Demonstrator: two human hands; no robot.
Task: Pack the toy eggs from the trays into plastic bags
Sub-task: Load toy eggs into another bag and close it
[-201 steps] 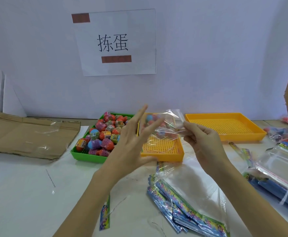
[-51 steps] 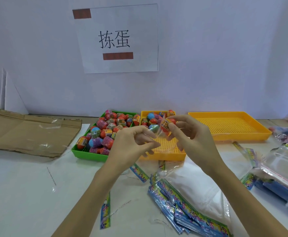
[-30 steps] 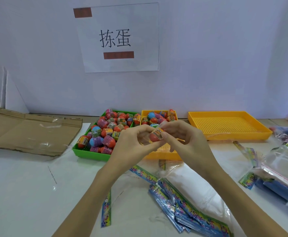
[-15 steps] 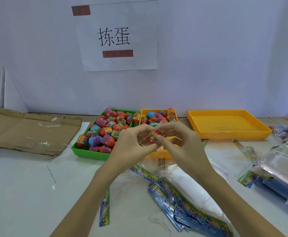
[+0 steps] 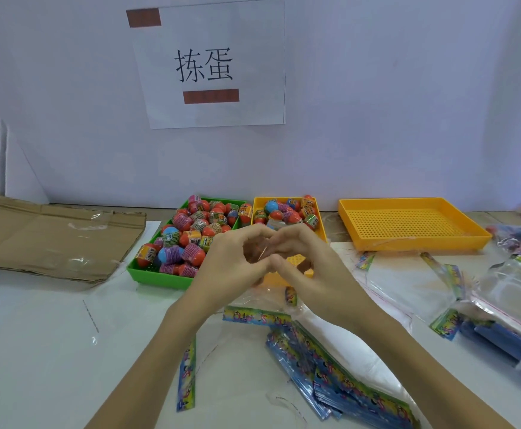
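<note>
**Slippery bag, easy to drop**

Left hand [image 5: 231, 264] and right hand [image 5: 311, 270] held close together, just in front of the trays. Fingertips [image 5: 267, 258] of both hands pressed tight, pinching a thin clear bag [image 5: 260, 250] between them. Hard to see the bag well: only a shine and a thin red line. Cannot tell whether an egg sits inside it.

Lots of toy eggs [image 5: 191, 239] heaped in the green tray [image 5: 160, 278]. More of them at the back of the small yellow tray [image 5: 321, 224]. Nothing in the big yellow tray [image 5: 420, 245] off to the right.

Probably busy opening or closing the top of the bag. Could go wrong in a few ways:

- Pinching too softly: smooth plastic, so easy to let slip down onto the pile of bags [image 5: 345, 388] on the table [image 5: 36, 335].
- Pulling too hard: thin plastic, so easy to rip at the top.
- Tipping the bag with the top open: any egg inside likely to roll out and away.
- Reaching for the trays in a hurry: round eggs heaped high, so easy to knock over the edge.
</note>
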